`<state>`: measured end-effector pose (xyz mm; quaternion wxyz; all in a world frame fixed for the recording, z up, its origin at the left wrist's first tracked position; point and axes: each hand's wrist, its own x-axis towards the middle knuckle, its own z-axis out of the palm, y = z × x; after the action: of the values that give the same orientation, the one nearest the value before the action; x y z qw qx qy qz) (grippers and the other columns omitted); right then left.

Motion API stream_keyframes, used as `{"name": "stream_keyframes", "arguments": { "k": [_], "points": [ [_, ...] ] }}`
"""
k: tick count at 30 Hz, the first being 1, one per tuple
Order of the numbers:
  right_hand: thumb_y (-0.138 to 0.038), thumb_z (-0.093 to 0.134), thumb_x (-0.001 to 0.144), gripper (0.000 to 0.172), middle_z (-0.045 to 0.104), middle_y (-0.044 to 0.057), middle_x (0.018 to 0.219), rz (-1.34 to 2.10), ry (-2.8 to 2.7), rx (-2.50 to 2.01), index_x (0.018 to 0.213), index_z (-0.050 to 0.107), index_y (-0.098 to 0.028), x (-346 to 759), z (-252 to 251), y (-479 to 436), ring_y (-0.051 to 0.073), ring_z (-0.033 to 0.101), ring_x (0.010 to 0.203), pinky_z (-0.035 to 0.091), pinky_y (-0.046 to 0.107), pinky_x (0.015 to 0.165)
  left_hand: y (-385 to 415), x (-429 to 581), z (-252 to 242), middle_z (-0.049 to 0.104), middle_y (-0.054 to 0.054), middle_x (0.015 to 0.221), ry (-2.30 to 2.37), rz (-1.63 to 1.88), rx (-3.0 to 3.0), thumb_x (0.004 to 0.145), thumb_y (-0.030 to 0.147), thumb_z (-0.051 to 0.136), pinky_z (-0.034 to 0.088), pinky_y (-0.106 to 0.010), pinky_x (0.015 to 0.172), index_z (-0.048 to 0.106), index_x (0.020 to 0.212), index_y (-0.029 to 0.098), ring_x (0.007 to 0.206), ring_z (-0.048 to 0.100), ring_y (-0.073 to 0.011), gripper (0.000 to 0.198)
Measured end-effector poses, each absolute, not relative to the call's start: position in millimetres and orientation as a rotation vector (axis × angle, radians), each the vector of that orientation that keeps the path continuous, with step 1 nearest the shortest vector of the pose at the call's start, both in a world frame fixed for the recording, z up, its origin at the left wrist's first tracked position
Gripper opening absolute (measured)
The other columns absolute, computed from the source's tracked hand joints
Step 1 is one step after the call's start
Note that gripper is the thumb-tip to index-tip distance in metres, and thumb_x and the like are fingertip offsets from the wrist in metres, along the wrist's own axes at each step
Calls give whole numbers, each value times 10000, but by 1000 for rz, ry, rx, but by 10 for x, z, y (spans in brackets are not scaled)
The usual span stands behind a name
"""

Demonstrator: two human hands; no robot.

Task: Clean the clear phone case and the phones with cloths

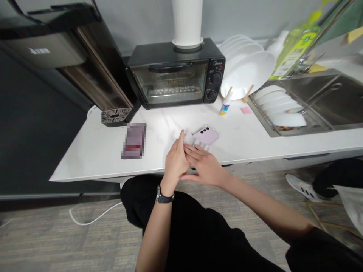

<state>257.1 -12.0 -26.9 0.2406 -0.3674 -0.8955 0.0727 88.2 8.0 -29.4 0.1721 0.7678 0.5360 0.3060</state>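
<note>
Both hands are meeting over the near edge of the counter (pixel 93 155). Right hand (pixel 205 164): fingers are lying straight, tips pressing against the left hand (pixel 177 158). Left thumb is pointing up; its other fingers are hiding behind the right hand, so can't tell if they're curling or gripping.

Phone (pixel 208 135) is lying lens side up, just far and right of the hands. A pale blurred bit is sitting between; can't make it out.

Around: blurred-out slab (pixel 134 141) is lying left, near the machine (pixel 104 81). Oven (pixel 176 90) is blocking the far side, white pot (pixel 187 22) standing on top. Small bottle (pixel 225 105) and pink note (pixel 246 110) are sitting far right of the phone, plates (pixel 251 71) leaning behind. Sink (pixel 320 85) is taking up the right end. Somebody's shoe (pixel 302 187) is showing on the floor, right.
</note>
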Motion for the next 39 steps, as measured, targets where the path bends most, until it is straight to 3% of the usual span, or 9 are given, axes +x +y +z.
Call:
{"name": "stream_keyframes", "arguments": {
  "k": [4,8,16,20,23,30,34,36,39],
  "points": [
    [-692,430,1058,822,476,166,1667,174,-2465,-1076,1647,418,-119,2926,-234,-82,300,431,1578,382,550,1297,64,891,-268,631,-146,1485,1477,888,2179,899,213,767,542,-491,1134,166,1707,246,1359,625,-318,1008],
    [-718,408,1047,875,431,221,1677,53,-2304,-1413,1650,413,-85,3123,-246,142,377,435,1565,377,623,1279,64,891,-251,662,-127,1456,1460,940,2169,911,399,815,540,-490,1131,187,1699,269,1356,630,-320,1016],
    [-823,434,973,1045,406,201,1700,140,-2537,-1016,1697,293,-83,2746,-251,-125,331,378,1604,344,551,1317,61,881,-266,609,-168,1529,1519,853,2193,932,101,635,557,-484,1114,190,1704,237,1354,646,-322,902],
    [-756,376,1034,932,387,190,1714,80,-2458,-1259,1708,273,-120,3209,-239,91,339,388,1598,357,605,1293,56,900,-239,636,-148,1500,1491,896,2188,892,317,830,545,-486,1126,230,1687,247,1354,639,-334,999],
    [-802,377,1006,1004,359,234,1718,34,-2358,-1408,1694,294,-75,3257,-280,238,382,360,1606,316,645,1298,61,910,-230,659,-132,1478,1507,929,2160,886,426,850,545,-477,1125,265,1673,262,1358,640,-332,994],
    [-892,419,920,1164,335,214,1737,161,-2563,-989,1715,199,-71,2789,-322,-72,324,290,1643,274,559,1341,55,891,-244,611,-136,1537,1511,887,2153,927,219,756,552,-459,1119,215,1695,267,1366,640,-314,940],
    [-791,380,1012,992,330,195,1744,103,-2477,-1213,1720,219,-115,3096,-311,127,332,311,1635,298,585,1324,61,896,-242,656,-136,1480,1504,932,2164,898,392,836,555,-471,1106,250,1681,269,1345,650,-331,985],
    [-798,387,1005,999,329,215,1740,73,-2396,-1330,1714,244,-109,3149,-319,213,360,311,1631,294,619,1315,65,901,-237,671,-128,1464,1500,949,2155,886,443,847,557,-472,1102,263,1675,278,1340,654,-333,995],
    [-861,428,946,1105,342,238,1729,86,-2425,-1237,1702,264,-71,2947,-332,120,371,313,1629,264,613,1331,67,898,-232,650,-124,1501,1514,928,2127,890,339,841,549,-478,1121,260,1680,283,1362,645,-333,983]
  ]
}}
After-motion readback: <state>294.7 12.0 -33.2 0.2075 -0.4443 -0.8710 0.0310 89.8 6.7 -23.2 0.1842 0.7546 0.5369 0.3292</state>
